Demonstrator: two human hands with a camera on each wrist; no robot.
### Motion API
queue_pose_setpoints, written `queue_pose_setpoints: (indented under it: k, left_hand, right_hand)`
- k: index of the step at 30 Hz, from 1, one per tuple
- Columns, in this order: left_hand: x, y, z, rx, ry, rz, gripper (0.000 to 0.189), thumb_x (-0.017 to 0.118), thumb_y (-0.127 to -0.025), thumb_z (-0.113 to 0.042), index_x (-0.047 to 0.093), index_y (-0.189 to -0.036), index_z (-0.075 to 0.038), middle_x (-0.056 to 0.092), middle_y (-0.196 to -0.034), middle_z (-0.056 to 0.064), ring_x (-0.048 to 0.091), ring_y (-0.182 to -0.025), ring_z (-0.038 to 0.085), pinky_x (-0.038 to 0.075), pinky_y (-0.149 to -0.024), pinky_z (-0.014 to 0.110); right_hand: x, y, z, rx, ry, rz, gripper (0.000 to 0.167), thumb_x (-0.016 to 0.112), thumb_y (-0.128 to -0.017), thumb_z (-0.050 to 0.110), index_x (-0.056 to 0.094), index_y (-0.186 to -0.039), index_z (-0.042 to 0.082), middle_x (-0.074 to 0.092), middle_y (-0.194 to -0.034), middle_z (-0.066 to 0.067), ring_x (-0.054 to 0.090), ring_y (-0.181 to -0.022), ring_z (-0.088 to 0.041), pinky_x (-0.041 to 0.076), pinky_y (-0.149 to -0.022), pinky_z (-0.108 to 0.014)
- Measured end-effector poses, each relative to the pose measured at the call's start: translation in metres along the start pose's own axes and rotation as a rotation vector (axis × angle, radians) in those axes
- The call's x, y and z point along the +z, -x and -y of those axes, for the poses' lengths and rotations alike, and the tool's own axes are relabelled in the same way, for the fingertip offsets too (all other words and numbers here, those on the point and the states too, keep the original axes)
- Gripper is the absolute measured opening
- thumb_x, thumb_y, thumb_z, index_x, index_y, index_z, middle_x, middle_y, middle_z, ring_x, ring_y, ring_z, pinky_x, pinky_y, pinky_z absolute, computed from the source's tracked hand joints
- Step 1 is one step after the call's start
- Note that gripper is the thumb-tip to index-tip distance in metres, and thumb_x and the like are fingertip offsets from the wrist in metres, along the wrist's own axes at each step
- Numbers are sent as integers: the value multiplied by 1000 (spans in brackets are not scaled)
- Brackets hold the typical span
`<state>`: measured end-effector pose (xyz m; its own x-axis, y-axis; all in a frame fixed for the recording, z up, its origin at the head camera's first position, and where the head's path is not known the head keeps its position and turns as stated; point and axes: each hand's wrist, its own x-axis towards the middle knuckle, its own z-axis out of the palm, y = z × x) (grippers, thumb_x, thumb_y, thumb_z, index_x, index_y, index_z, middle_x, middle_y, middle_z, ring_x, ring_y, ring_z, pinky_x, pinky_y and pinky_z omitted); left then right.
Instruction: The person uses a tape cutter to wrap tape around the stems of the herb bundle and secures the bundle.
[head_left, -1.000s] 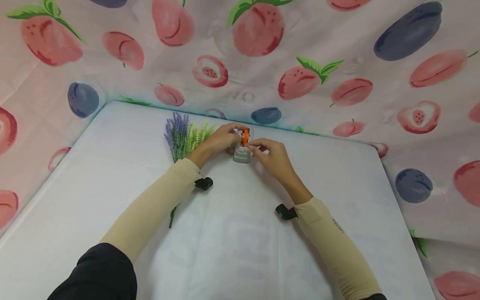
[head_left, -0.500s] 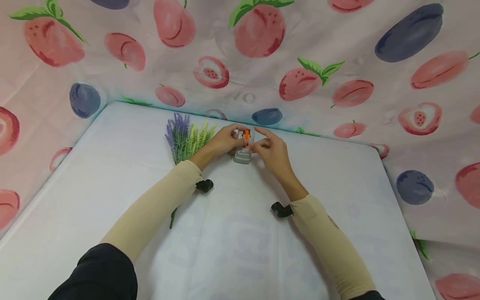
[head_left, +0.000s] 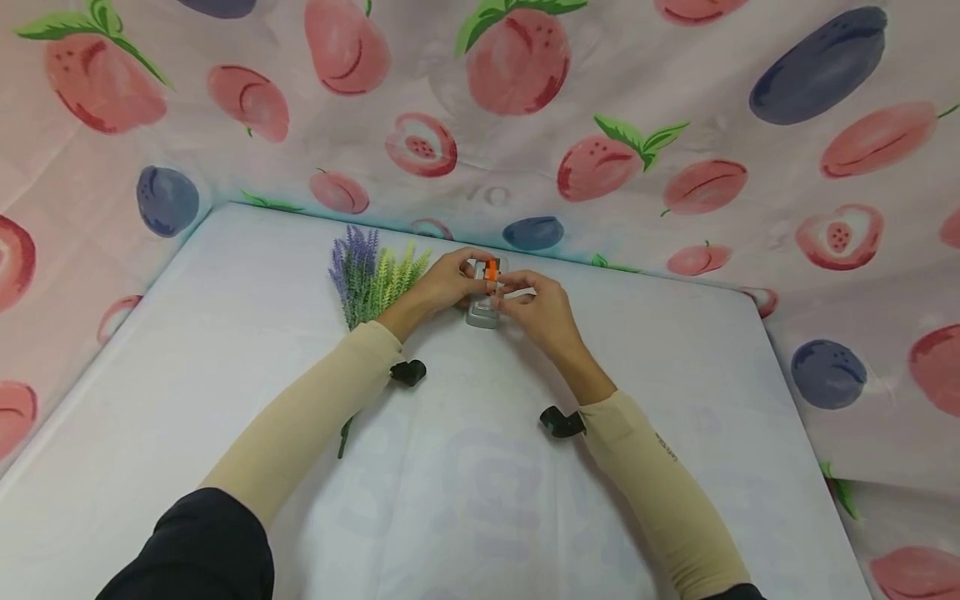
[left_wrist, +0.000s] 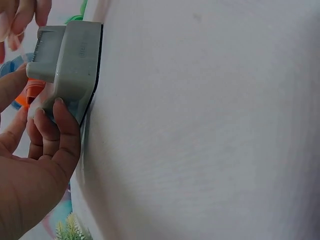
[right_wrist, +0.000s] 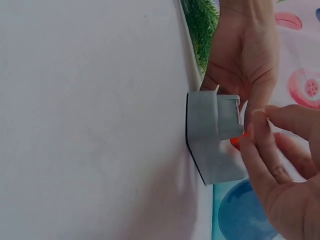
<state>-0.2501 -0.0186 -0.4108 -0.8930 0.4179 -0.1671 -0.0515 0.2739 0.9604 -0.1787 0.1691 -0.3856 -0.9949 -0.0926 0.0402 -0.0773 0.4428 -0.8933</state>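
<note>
A grey tape dispenser (head_left: 482, 315) with a toothed cutting edge stands near the table's far side, an orange core (head_left: 491, 272) seated in it. My left hand (head_left: 447, 280) holds it from the left; in the left wrist view several fingertips (left_wrist: 60, 107) lie against its grey side, while the thumb reaches over by the cutter. From the other side my right hand (head_left: 546, 312) meets the left thumb, its thumb and forefinger pinching what looks like the clear tape end (left_wrist: 21, 48). In the right wrist view these fingers partly hide the orange core.
Artificial lavender stems (head_left: 356, 271), purple and yellow-green, lie left of the dispenser, partly under my left forearm. A fruit-print cloth (head_left: 495, 142) hangs behind the white table (head_left: 465, 483). Black wrist cameras (head_left: 408, 372) sit at both sleeves.
My left thumb has come across the front of the orange core. My right forefinger stretched up and away, then came back down to the thumb beside the dispenser, which stays in place.
</note>
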Motion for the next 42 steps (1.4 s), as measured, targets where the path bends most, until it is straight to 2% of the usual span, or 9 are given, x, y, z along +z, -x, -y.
queue_pose_setpoints:
  k: [5,9,13,17,20,25,31,36,42]
  left_hand:
    - [0,0,0,-1,29,-6,49,78,-92,-19,60,-137,-20,48,-95,9,50,-73,21,50,-65,36]
    - [0,0,-1,0,26,-9,49,78,-92,-18,60,-138,-20,47,-95,8,50,-75,21,50,-65,35]
    - [0,1,-1,4,16,-11,49,78,-92,-19,61,-138,-20,48,-95,8,51,-76,23,50,-65,35]
    - [1,1,0,12,7,-12,48,78,-92,-19,61,-137,-20,49,-96,9,52,-77,26,50,-65,35]
    - [0,0,0,14,2,-9,48,78,-92,-20,61,-137,-21,49,-97,9,53,-79,28,51,-66,36]
    - [0,1,-1,6,-9,-8,47,77,-93,-22,61,-138,-22,49,-98,9,53,-81,29,52,-67,37]
    - [-1,2,-2,-3,-14,8,51,77,-93,-22,58,-141,-21,49,-98,9,51,-77,25,51,-66,36]
    - [-1,2,-2,-12,-14,13,52,77,-93,-22,57,-142,-22,49,-99,9,51,-79,25,53,-67,37]
    - [-2,1,-3,-14,-14,13,52,76,-94,-21,57,-142,-22,48,-99,9,51,-78,22,54,-68,38]
  right_hand:
    - [0,2,4,73,-2,32,23,78,-89,8,72,-110,1,70,-102,-13,67,-84,-21,54,-69,-25]
    - [0,2,8,181,-52,62,20,76,-91,7,69,-108,-1,68,-97,-12,67,-86,-20,58,-79,-31]
    - [0,1,11,289,-138,91,19,75,-91,7,69,-106,-2,69,-94,-11,69,-85,-18,59,-86,-38]
    - [0,0,11,349,-224,114,18,74,-93,7,70,-107,-4,72,-96,-12,71,-81,-14,59,-86,-36]
    - [1,1,11,343,-255,114,20,74,-93,8,71,-108,-4,74,-98,-13,72,-78,-14,60,-84,-36]
    - [5,5,5,284,-249,92,21,74,-94,11,73,-110,-3,75,-99,-13,73,-78,-14,60,-79,-34]
    - [9,10,-4,255,-250,64,22,75,-94,13,74,-110,-2,75,-95,-11,71,-74,-13,60,-72,-29]
    - [12,14,-6,236,-247,45,22,76,-92,13,75,-108,-2,75,-94,-13,70,-72,-13,60,-71,-29]
    - [16,22,-4,219,-265,60,19,74,-92,8,74,-108,-4,76,-93,-12,70,-74,-14,60,-71,-30]
